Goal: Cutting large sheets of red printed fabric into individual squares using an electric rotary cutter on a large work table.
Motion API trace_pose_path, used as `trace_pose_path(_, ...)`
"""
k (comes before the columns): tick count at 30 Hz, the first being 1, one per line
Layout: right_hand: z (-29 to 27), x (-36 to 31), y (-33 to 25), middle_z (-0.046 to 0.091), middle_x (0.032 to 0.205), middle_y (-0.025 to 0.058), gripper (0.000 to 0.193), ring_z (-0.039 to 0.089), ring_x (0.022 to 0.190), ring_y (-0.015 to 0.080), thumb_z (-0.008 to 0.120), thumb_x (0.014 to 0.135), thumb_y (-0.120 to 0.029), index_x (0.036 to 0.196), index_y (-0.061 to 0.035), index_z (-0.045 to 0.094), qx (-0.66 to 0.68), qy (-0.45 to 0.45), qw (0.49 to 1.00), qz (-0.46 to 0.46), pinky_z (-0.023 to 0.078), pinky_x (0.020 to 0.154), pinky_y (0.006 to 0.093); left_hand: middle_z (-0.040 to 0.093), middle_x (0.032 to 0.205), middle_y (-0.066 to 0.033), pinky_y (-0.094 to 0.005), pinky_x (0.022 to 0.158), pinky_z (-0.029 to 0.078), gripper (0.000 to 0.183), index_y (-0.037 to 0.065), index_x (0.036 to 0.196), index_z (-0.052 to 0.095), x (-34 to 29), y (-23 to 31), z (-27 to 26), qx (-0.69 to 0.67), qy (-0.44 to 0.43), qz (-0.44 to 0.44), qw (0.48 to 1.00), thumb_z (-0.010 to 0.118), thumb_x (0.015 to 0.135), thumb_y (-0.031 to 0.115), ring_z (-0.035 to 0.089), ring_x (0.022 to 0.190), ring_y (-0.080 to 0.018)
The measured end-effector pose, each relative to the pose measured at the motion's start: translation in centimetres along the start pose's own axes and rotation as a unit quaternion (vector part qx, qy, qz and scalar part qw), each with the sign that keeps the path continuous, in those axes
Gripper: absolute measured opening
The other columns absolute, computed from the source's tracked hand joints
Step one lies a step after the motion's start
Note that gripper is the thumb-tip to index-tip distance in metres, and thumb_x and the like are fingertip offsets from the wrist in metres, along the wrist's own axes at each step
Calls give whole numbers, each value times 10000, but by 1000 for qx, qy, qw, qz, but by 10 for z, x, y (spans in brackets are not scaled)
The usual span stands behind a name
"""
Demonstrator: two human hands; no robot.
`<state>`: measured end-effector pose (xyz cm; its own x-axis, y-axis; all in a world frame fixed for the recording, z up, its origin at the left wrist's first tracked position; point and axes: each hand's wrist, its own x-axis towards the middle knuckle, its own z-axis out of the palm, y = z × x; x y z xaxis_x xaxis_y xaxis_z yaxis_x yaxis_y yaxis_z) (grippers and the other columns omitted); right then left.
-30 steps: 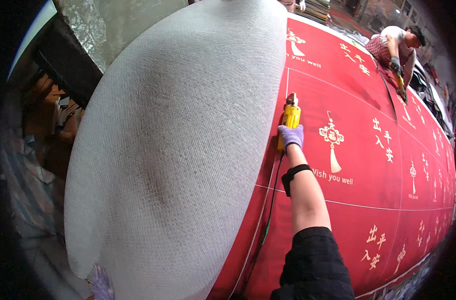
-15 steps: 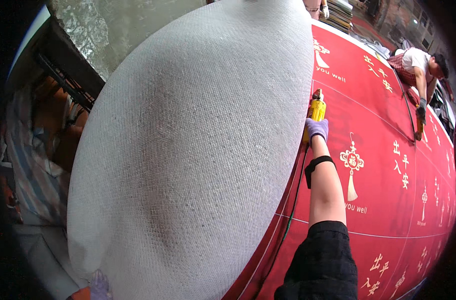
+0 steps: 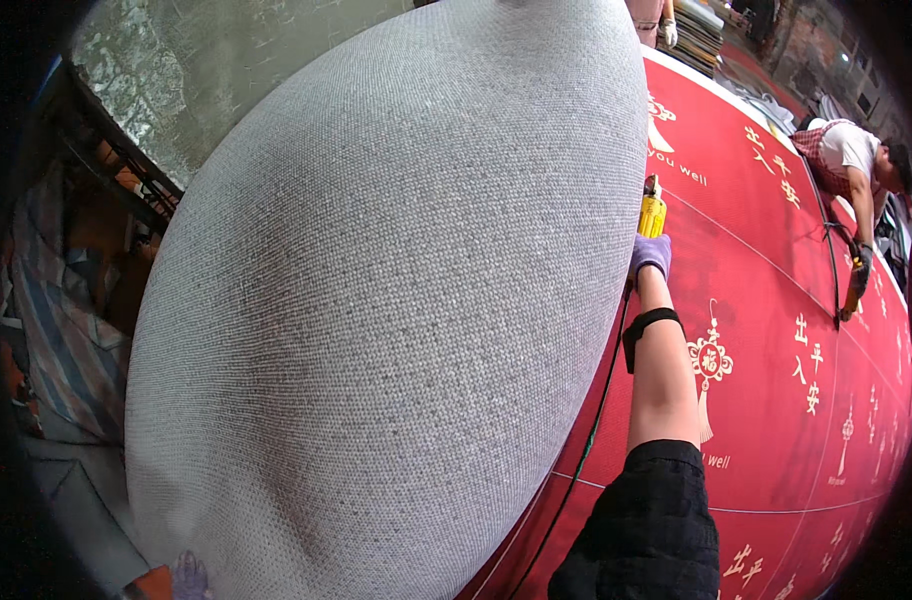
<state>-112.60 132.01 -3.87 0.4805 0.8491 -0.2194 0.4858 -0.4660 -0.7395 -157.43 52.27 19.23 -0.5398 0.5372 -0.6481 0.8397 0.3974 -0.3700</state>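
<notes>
Pale Chinese characters (image 3: 813, 398), English lettering (image 3: 676, 168), on red carpet (image 3: 746, 245)

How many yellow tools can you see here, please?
2: one yellow tool in the person's right hand, a second tool in the co-worker's gloved hand, far right. The grey sheet may hide others.

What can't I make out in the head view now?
Head view:
Left hand: cut off by lower edge, grip unclear.
Yellow tool: rear hidden by right hand.
Red sheet: left part covered by grey sheet.
Distant person in pink: upper body cut off by upper edge.
</notes>
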Motion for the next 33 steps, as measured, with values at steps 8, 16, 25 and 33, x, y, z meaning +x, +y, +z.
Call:
trace_pose_path(8,13,20,2,638,1014,225,620,643,941,326,742,606,-274,1091,34,511,5,-6,1000,-4,514,804,415,215,1520,-149,-408,1124,205,559,19,1421,322,-9,33,-38,-1,-40,-49,998,375,870,90,240,1379,-319)
trace_pose_path(16,6,20,-17,637,1037,218,597,643,957,320,744,620,-283,1083,29,532,6,-20,1000,-1,513,821,418,189,1531,-135,-392,1137,173,562,20,1428,312,-14,20,-18,-85,-14,-28,996,380,875,97,225,1389,-299)
trace_pose_path(25,2,12,-27,647,1031,219,575,651,952,318,734,631,-281,1081,35,568,1,-9,1000,5,514,817,404,186,1538,-105,-387,1160,73,576,27,1448,263,-10,11,-10,-87,-53,-53,993,366,885,99,168,1411,-255)
trace_pose_path(33,18,19,-28,648,999,229,566,656,929,309,746,637,-280,1048,61,558,-4,0,1000,-18,513,798,398,145,1550,-91,-410,1158,59,603,57,1469,208,0,14,-31,-682,-5,-215,700,362,904,203,114,1422,-254)
